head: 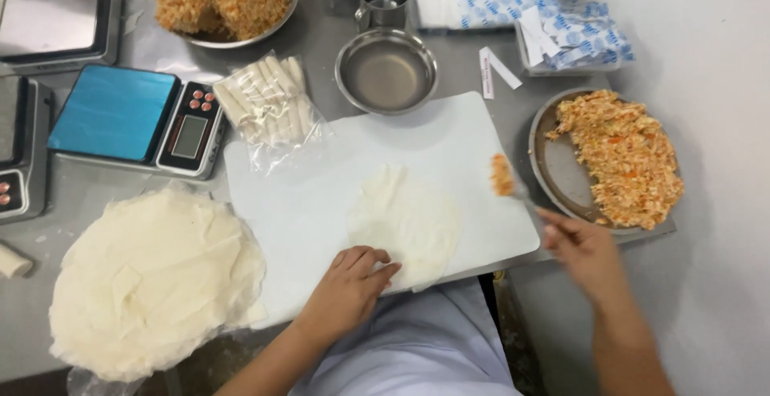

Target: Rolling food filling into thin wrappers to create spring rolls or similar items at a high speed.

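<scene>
White wrapper sheet (405, 221) | left hand (350, 286) at 7 o'clock, fingers together, pressing edge | right hand (584, 250) pinching spoon (513, 183) | risk: orange filling (502, 175) may drop, spoon tilted.

Wrapper (405, 218) on board (305, 204), left of tray (553, 171)

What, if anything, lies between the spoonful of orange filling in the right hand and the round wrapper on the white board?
Nothing visible: only bare white cutting board separates the spoonful of orange filling from the thin round white wrapper.
</scene>
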